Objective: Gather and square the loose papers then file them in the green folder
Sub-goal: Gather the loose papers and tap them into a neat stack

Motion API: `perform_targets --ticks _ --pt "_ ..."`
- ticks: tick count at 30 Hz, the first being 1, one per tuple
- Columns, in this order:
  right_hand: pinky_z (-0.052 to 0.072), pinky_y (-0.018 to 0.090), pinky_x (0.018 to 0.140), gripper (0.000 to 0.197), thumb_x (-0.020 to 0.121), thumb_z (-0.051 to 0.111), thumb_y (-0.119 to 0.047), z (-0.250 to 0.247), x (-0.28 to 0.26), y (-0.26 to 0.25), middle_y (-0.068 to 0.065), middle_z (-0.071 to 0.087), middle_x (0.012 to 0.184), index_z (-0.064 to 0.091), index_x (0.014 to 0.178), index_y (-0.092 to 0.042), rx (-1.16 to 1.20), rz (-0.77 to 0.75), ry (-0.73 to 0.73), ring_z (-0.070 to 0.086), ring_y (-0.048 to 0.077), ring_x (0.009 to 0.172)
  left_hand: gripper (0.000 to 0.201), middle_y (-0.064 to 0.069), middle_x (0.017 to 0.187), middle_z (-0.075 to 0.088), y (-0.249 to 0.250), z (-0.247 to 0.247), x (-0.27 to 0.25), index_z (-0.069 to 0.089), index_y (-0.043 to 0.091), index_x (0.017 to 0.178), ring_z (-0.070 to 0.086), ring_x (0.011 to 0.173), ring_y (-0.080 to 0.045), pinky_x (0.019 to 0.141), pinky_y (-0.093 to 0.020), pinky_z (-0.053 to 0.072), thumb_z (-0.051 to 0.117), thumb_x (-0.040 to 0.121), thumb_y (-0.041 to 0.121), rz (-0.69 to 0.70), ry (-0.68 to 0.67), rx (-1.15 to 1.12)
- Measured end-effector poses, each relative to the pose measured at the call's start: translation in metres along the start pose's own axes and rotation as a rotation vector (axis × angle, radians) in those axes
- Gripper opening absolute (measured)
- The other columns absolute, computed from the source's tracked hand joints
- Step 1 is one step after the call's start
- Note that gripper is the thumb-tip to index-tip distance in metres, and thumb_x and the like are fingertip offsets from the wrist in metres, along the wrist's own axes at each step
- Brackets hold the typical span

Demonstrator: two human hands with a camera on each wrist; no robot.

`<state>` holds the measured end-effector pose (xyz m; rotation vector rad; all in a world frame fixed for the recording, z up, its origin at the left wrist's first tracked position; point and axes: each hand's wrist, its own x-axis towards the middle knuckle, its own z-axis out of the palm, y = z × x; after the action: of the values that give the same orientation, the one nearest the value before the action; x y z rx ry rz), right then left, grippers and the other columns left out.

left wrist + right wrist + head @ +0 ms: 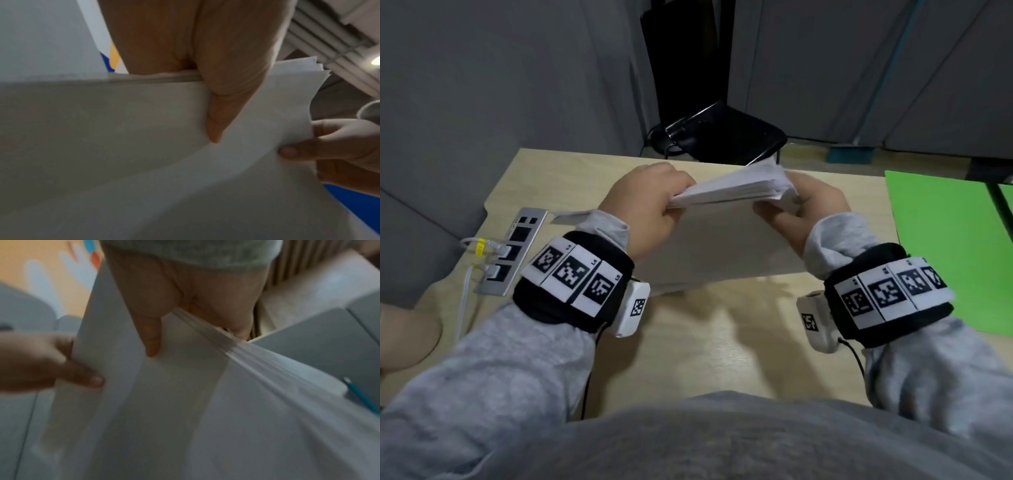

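Both hands grasp the paper stack (726,236) above the table (709,342): left hand (650,209) and right hand (811,209) at opposite edges; green folder (948,250) lies right of it.

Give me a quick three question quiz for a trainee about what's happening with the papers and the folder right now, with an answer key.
1. True or false: both hands grip the stack of white paper sheets.
2. Where does the flat green folder lie? A) on the wooden table to the person's right, B) under the stack, C) in the left hand.
3. Fill in: the silver power strip sits near the table's ____ edge.

Key
1. True: the left hand and the right hand each pinch one side of the stack, which stands on edge.
2. A
3. left
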<state>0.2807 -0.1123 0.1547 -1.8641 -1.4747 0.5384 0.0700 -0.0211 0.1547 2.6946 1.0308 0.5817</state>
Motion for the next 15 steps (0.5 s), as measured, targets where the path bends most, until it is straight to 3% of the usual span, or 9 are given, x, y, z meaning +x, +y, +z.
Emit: perform_targets --ticks 1,3,5,7,10,12,14,15 --pt "0.037 0.004 0.056 0.015 0.084 0.065 -0.029 0.003 0.0 0.003 -0.017 0.06 0.077 0.062 0.096 -0.039 0.068 0.052 -0.021 0.053 0.004 0.07 0.018 -0.007 0.088 0.062 -0.004 0.003 -0.001 0.064 0.017 0.091 0.057 0.088 -0.034 0.072 -0.037 0.041 0.056 0.075 0.019 -0.049 0.041 -0.01" --pt "0.034 -0.002 0.047 0.012 0.085 0.063 -0.029 0.009 0.0 0.013 -0.021 0.056 0.069 0.059 0.082 -0.039 0.172 0.102 -0.005 0.049 -0.005 0.065 0.027 -0.005 0.1 0.061 -0.017 0.009 -0.005 0.059 0.025 0.098 0.055 0.1 -0.033 0.084 -0.041 0.042 0.058 0.072 0.032 -0.202 0.196 0.004" --pt "0.039 0.003 0.049 0.015 0.085 0.063 -0.026 0.01 0.001 0.019 -0.019 0.058 0.07 0.06 0.073 -0.034 0.317 0.171 0.059 0.051 -0.002 0.065 0.053 -0.007 0.122 0.052 -0.032 0.013 -0.016 0.05 0.03 0.117 0.046 0.118 -0.03 0.1 -0.04 0.035 0.066 0.067 0.038 -0.399 0.383 -0.012" --pt "0.042 0.005 0.049 0.018 0.086 0.063 -0.023 0.009 0.0 0.026 -0.015 0.06 0.071 0.059 0.071 -0.032 0.458 0.226 0.116 0.054 0.002 0.064 0.087 -0.01 0.14 0.036 -0.044 0.013 -0.028 0.033 0.027 0.136 0.033 0.133 -0.027 0.111 -0.04 0.028 0.077 0.061 0.038 -0.572 0.503 -0.171" --pt "0.048 0.019 0.063 0.011 0.085 0.064 -0.019 0.006 -0.002 0.033 -0.007 0.065 0.076 0.063 0.076 -0.026 0.633 0.276 0.169 0.061 0.011 0.069 0.117 -0.011 0.15 0.026 -0.065 0.019 -0.042 0.01 0.021 0.146 0.027 0.139 -0.021 0.116 -0.04 0.025 0.085 0.058 0.035 -0.802 0.529 -0.522" --pt "0.051 0.024 0.066 0.008 0.084 0.064 -0.015 0.006 -0.002 0.037 -0.004 0.068 0.078 0.066 0.08 -0.022 0.732 0.296 0.192 0.064 0.014 0.071 0.105 -0.009 0.138 0.046 -0.076 0.021 -0.046 0.026 0.027 0.14 0.046 0.129 -0.022 0.11 -0.048 0.036 0.085 0.054 0.041 -0.893 0.461 -0.761" --pt "0.051 0.022 0.065 0.008 0.084 0.064 -0.013 0.008 -0.002 0.039 -0.004 0.07 0.078 0.067 0.082 -0.021 0.767 0.301 0.209 0.065 0.014 0.073 0.065 -0.002 0.12 0.064 -0.08 0.024 -0.046 0.051 0.03 0.118 0.061 0.111 -0.02 0.101 -0.054 0.045 0.079 0.061 0.041 -0.877 0.364 -0.842" --pt "0.051 0.021 0.063 0.008 0.084 0.064 -0.013 0.01 -0.002 0.04 -0.006 0.07 0.076 0.066 0.083 -0.021 0.773 0.296 0.231 0.066 0.012 0.071 0.047 0.001 0.114 0.068 -0.077 0.024 -0.044 0.055 0.03 0.112 0.065 0.106 -0.018 0.098 -0.054 0.048 0.072 0.068 0.036 -0.846 0.366 -0.847"
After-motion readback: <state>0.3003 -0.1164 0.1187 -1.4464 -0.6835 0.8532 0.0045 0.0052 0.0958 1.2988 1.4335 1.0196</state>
